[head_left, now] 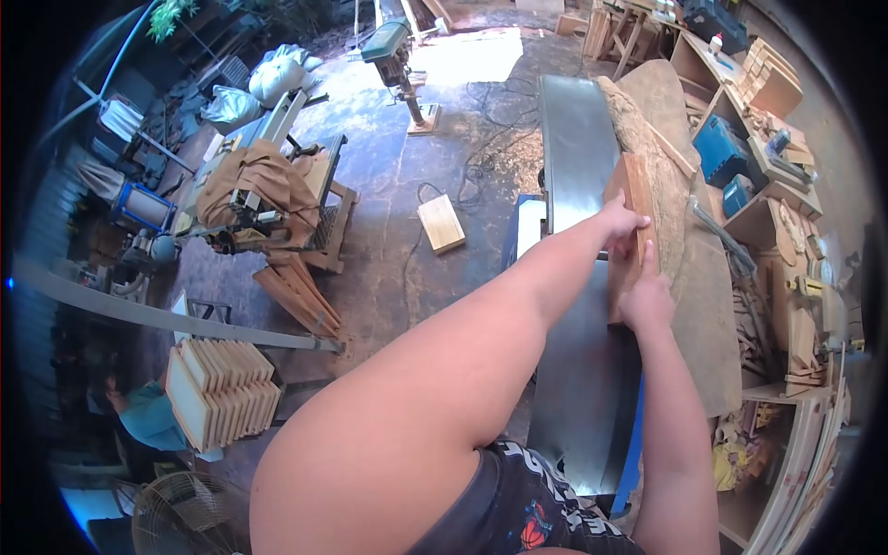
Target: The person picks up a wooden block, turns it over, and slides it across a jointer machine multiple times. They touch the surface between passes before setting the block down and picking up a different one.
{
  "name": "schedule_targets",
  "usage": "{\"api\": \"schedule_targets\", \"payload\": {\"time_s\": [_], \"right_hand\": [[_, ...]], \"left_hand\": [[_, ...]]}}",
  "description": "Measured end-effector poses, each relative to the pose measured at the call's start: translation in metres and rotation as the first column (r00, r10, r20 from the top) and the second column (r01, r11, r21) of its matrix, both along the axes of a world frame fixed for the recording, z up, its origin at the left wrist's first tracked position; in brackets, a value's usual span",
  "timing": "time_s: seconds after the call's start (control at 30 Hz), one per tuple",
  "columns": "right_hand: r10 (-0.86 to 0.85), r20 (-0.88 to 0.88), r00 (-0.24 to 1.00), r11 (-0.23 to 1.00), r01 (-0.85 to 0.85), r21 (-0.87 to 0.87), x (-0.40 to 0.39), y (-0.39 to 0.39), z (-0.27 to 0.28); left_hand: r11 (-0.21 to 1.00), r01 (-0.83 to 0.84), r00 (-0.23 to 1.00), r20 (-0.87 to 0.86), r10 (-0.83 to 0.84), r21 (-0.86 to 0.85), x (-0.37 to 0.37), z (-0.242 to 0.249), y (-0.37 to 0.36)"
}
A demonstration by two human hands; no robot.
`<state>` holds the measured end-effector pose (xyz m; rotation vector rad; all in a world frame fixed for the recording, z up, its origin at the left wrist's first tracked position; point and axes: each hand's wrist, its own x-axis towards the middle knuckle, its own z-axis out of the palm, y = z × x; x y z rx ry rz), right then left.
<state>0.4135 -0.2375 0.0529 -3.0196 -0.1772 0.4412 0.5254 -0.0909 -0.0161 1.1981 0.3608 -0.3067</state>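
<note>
A reddish-brown wooden board [629, 178] stands on its edge on the long metal bed [578, 370] of a machine, along its right side. My left hand [625, 222] grips the board near its middle, with the fingers over its top edge. Closer to my body, my right hand [647, 298] holds the near part of the board, its index finger stretched along the wood. The undersides of both hands are hidden.
Right of the bed lies a sawdust-covered wooden sheet [708, 305], with shelves of tools and offcuts beyond. A drill press [393, 60], a wood block [441, 225] and cables are on the floor ahead. Stacked panels [222, 393] and a person's sleeve [151, 416] show at left.
</note>
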Motion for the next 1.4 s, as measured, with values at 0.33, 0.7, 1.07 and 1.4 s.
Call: {"api": "schedule_targets", "payload": {"time_s": [0.33,0.7,1.07,1.4], "right_hand": [[-0.014,-0.025,1.0,1.0,0.015,0.014,0.018,0.013,0.005],[0.051,0.088,0.995,0.997,-0.056,0.051,0.034,0.007,-0.016],[0.062,0.071,0.996,0.998,-0.064,0.027,0.056,0.019,-0.018],[0.02,0.265,0.964,0.997,-0.037,0.06,0.07,0.044,0.001]], "left_hand": [[0.997,0.033,0.997,0.061,-0.037,0.064,0.027,-0.012,0.012],[0.987,0.152,0.983,0.098,-0.156,0.052,0.032,0.001,0.025],[0.993,0.12,0.987,0.108,-0.12,0.004,0.065,-0.009,0.034],[0.994,0.093,0.988,0.118,-0.099,0.054,0.089,-0.002,0.049]]}}
